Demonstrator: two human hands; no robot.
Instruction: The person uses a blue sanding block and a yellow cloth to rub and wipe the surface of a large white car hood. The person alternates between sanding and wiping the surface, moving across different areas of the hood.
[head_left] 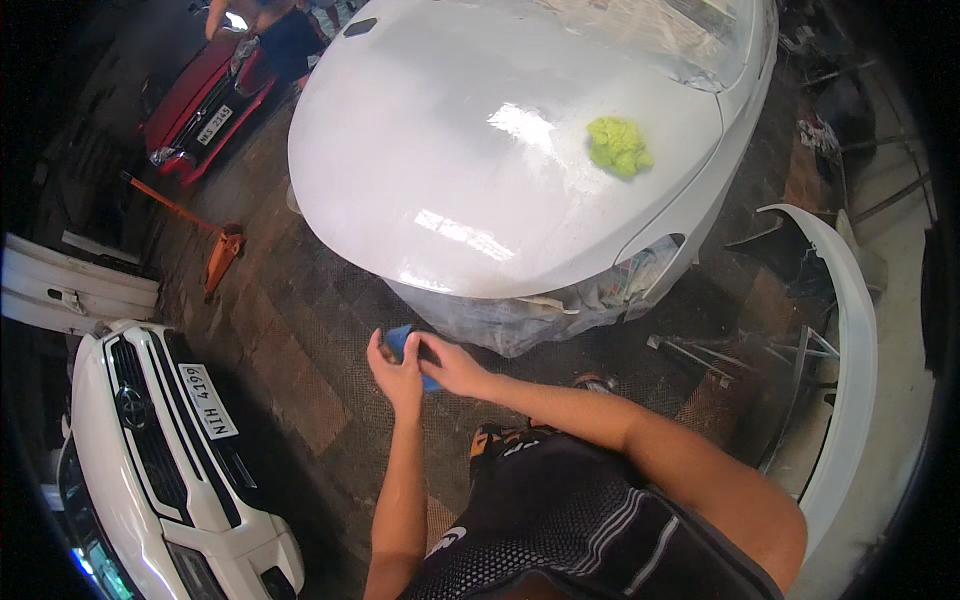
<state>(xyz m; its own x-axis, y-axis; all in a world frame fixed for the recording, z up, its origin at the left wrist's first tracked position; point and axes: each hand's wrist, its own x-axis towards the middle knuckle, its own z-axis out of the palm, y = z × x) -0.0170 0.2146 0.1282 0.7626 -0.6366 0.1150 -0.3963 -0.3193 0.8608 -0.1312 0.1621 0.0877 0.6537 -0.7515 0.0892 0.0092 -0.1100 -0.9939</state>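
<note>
Nearest is the person's own black shirt (590, 530), with pale stripes and a dotted pattern, filling the bottom of the view. The two bare arms reach out from it and the hands come together in front. The left hand (397, 375) has its thumb and fingers around a small blue sheet (399, 338); the right hand (455, 368) meets it from the other side, fingertips on the same sheet. The blue sheet is mostly hidden between them, one corner showing above the left thumb and another below the right hand. Both are held in the air, short of the car and touching nothing else.

Beneath is a dark, patterned floor (320, 345). To the left stands a white truck (262, 545), its grille facing the middle; to the right, a long curved white panel (852, 340). Ahead is a white car (400, 170) with plastic (500, 328) hanging over its front end. A crumpled yellow-green cloth (620, 147) lies on its hood. Farther off are an orange jack (222, 262), a red car (190, 105) and another person (285, 45).
</note>
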